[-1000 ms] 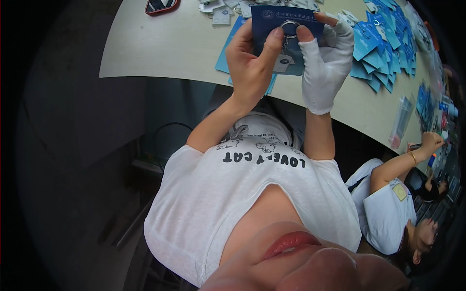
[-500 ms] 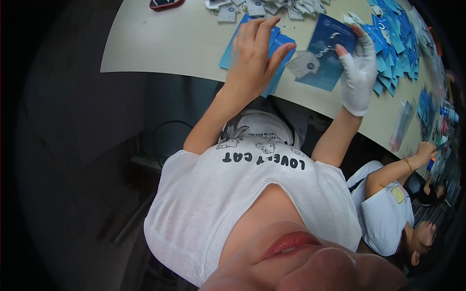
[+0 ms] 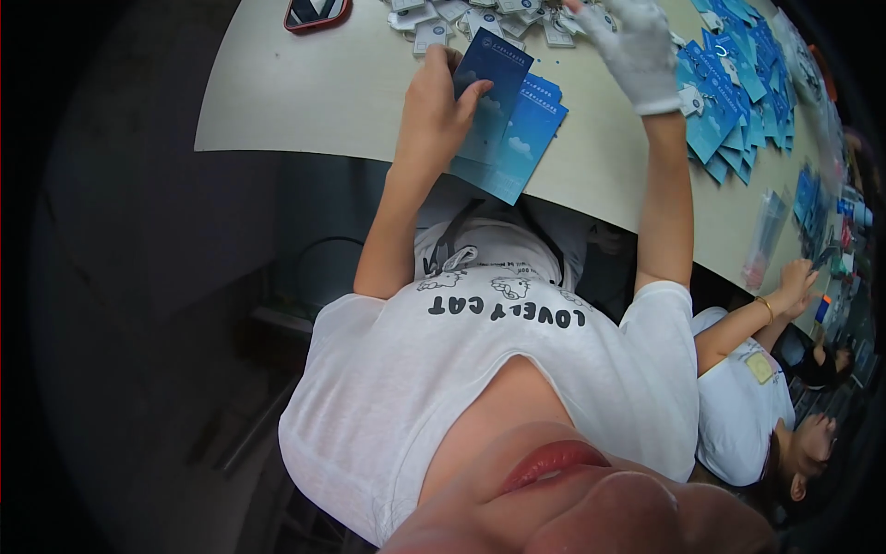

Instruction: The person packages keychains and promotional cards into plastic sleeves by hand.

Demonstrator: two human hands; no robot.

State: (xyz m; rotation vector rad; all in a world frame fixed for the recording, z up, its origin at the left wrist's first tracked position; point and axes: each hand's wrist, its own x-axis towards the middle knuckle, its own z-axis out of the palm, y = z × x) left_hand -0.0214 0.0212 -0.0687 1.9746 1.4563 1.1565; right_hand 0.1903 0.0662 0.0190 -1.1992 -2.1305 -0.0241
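Observation:
My bare left hand (image 3: 436,106) is closed on a dark-blue card (image 3: 496,78), its thumb across the front. That card is tilted over a small stack of blue cards (image 3: 521,152) at the table's near edge. Up at the top edge of the view, my right hand (image 3: 637,55) in a white glove with bare thumb tip reaches beside a heap of white tags with metal rings (image 3: 503,18). Its thumb stands apart; the other fingers are mostly cut off by the frame, and I see nothing held.
To the right lies a big pile of blue cards with white tags attached (image 3: 729,102). A red-cased phone (image 3: 317,13) rests at the far left of the cream table (image 3: 277,102). Clear plastic bags (image 3: 764,231) lie farther right, near a co-worker's hands (image 3: 796,282).
My right hand has let go of the card with its ringed tag, now seemingly on the right pile, and moved up toward the tags. My left hand has closed on a card from the stack.

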